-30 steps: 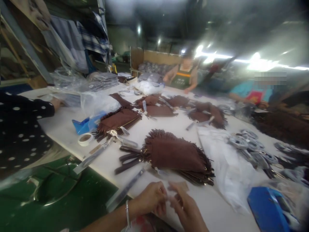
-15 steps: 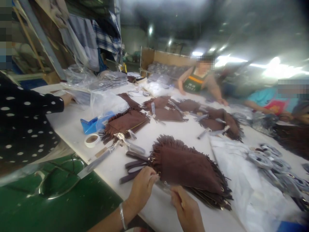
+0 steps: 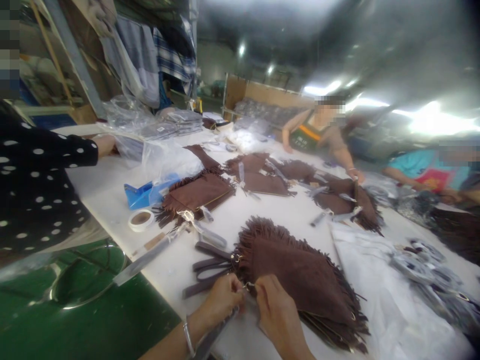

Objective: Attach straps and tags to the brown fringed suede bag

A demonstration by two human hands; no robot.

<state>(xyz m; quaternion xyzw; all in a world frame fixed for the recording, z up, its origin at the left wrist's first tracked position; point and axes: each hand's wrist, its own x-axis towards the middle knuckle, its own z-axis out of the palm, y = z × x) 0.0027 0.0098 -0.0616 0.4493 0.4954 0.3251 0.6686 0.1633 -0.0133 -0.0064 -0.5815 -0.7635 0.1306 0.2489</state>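
A stack of brown fringed suede bags (image 3: 300,280) lies on the white table (image 3: 112,185) in front of me. My left hand (image 3: 221,300), with a bangle on the wrist, and my right hand (image 3: 275,312) both pinch at a small metal ring at the near corner of the top bag. A plastic-wrapped strap runs down from under my left hand. Dark brown straps (image 3: 206,260) fan out to the left of the stack.
More brown fringed bags (image 3: 198,192) lie further along the table, with a tape roll (image 3: 140,219), a blue tape dispenser (image 3: 142,192) and clear plastic bags (image 3: 378,285). A person in a dotted black sleeve (image 3: 41,180) works at left; two other people sit across.
My view has shifted left and down. Both hands moved from the table edge up to the near corner of the fringed bag stack and closed on its metal ring.
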